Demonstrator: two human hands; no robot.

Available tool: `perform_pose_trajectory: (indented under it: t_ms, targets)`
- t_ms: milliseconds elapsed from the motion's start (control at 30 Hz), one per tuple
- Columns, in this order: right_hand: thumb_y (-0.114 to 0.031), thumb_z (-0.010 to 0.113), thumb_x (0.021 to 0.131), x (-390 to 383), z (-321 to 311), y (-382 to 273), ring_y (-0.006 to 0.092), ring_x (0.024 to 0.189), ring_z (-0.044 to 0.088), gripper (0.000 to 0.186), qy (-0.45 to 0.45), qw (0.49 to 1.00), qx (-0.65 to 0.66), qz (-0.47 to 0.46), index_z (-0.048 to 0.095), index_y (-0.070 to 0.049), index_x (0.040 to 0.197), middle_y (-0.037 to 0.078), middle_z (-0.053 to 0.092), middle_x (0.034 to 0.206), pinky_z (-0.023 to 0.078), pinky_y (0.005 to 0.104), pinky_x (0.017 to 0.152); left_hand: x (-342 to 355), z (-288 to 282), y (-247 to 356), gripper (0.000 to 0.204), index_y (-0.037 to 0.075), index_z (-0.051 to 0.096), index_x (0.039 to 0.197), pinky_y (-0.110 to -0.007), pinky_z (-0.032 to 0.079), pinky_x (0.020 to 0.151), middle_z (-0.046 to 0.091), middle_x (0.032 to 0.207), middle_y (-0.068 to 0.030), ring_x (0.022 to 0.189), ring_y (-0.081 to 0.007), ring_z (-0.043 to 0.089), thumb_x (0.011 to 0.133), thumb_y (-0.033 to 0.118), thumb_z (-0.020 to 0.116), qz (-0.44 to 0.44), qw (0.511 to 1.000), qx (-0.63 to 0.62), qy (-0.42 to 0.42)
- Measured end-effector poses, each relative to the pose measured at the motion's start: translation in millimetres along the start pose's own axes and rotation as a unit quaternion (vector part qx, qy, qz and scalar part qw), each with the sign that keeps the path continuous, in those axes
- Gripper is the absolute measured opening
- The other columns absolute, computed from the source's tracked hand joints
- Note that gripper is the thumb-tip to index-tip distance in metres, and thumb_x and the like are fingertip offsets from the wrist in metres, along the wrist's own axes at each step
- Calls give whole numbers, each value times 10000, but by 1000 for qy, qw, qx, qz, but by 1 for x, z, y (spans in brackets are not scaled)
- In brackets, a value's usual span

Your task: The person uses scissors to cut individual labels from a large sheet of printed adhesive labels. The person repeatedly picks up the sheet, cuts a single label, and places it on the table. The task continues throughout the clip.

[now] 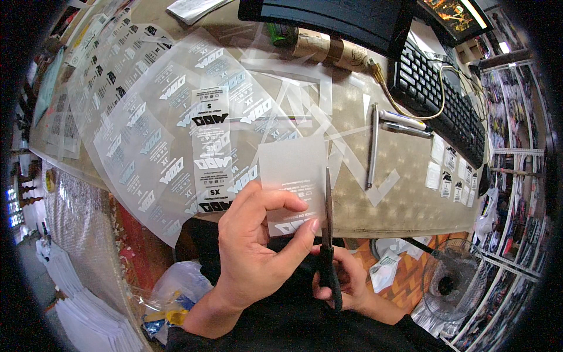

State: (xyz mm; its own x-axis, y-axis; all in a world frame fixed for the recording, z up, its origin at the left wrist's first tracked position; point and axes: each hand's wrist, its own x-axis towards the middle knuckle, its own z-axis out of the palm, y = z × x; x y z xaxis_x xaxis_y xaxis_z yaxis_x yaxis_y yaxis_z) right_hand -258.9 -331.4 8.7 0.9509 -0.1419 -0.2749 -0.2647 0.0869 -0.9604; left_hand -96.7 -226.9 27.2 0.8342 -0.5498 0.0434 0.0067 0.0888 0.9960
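Between the thumb and fingers of my left hand (258, 246) is a small translucent film sheet (291, 167) with white print along its lower part. My right hand (350, 278) grips black-handled scissors (328, 229), fingers in the handle loops. The blades point away from me along the sheet's right edge and look nearly closed. Left of the sheet, a narrow printed strip (211, 141) with black and white lettering lies on a large printed translucent film sheet (141, 152). Thin film offcuts (384, 188) lie scattered on the table beyond my hands.
A monitor (328, 20), cardboard tube (328, 50) and keyboard (437, 88) occupy the far side. Pens (404, 123) and a silver rod (372, 152) lie to the right, near small cut labels (448, 167). A wire mesh bin (451, 281) stands on the floor, lower right.
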Motion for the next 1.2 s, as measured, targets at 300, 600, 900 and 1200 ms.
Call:
perform_pose_trajectory:
  t_ms: [300,600,900,1200]
  targets:
    - [-258,774,725,-1,5,2,67,577,546,690,61,997,33,-13,435,21,1258,16,583,684,411,209,507,-6,-1,1,270,-4,542,916,-251,455,794,498,947,-79,896,-137,542,699,-100,670,-35,997,35,-51]
    - [-338,746,747,-7,16,12,73,607,575,696,123,990,72,-10,437,22,1256,25,602,707,438,212,521,-3,3,6,187,-40,606,951,-208,476,678,551,950,-105,801,-132,579,765,-43,624,-15,1000,20,18]
    - [-380,747,737,-4,9,12,101,567,592,722,14,994,102,-42,440,27,1249,24,587,641,446,225,497,6,-5,-2,231,-16,556,950,-219,422,750,504,925,-83,835,-120,510,739,-84,618,47,997,-23,63]
    - [-416,733,739,0,2,0,100,519,571,748,-7,994,110,-25,426,33,1253,17,561,585,428,222,481,7,-10,3,218,-11,589,903,-221,437,695,535,939,-101,826,-125,534,707,-79,656,55,998,39,16]
